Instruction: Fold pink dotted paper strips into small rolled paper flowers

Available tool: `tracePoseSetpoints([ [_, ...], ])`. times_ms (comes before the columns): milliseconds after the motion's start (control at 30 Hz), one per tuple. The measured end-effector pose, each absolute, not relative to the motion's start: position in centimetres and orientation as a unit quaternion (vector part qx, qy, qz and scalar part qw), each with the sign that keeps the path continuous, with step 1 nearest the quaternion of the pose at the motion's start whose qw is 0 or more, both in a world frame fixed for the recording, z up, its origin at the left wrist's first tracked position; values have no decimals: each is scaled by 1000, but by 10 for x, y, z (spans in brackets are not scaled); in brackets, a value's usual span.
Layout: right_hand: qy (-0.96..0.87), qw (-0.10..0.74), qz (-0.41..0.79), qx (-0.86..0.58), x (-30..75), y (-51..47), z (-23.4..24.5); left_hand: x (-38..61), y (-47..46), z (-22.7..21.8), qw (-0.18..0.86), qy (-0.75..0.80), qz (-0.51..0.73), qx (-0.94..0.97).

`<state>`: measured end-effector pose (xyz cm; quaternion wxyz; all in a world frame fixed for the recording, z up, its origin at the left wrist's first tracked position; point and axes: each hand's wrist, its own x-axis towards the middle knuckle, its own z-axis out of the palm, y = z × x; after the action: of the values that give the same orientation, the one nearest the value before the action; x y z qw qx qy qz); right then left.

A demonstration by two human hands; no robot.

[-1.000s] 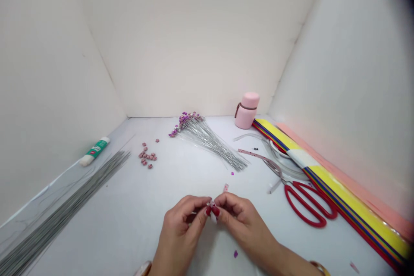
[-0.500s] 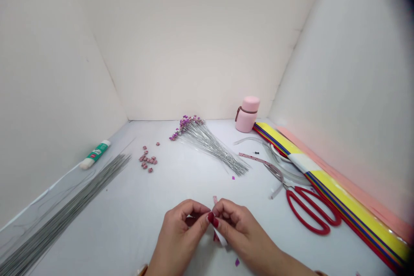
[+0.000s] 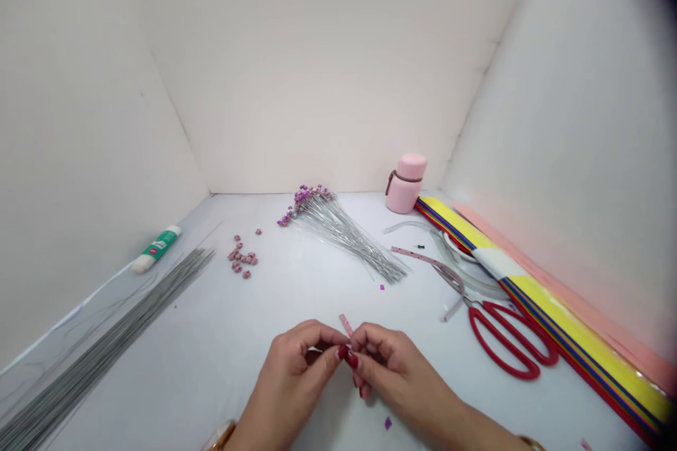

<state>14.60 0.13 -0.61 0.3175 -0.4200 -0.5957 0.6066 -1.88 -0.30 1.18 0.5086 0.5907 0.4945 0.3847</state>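
Observation:
My left hand and my right hand meet at the front middle of the table, thumbs and forefingers pinched together. Between the fingertips is a narrow pink patterned paper strip, its upper end sticking out past them. The rest of the strip is hidden by my fingers. A small purple scrap lies just below my right hand. Small folded pink stars are scattered to the left, beyond my left hand. Farther back lies a bundle of silvery wires tipped with purple and pink pieces.
Red-handled scissors lie at the right with another pink strip over the blades. Beside them are clear tubing and coloured sheets. A pink bottle stands behind. Grey wires and a glue stick lie left.
The strip's upper end has tilted left and sticks out farther. The white piece that showed below my fingers is out of sight, and the fingers of my right hand are curled lower there.

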Motion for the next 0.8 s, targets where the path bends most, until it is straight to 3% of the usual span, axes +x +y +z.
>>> tracePoseSetpoints([
  [300, -548, 301, 653, -428, 144, 2, -6, -10, 0, 3, 653, 498, 418, 389],
  [800, -514, 293, 676, -440, 144, -1, -6, -14, 0, 11, 603, 529, 413, 431],
])
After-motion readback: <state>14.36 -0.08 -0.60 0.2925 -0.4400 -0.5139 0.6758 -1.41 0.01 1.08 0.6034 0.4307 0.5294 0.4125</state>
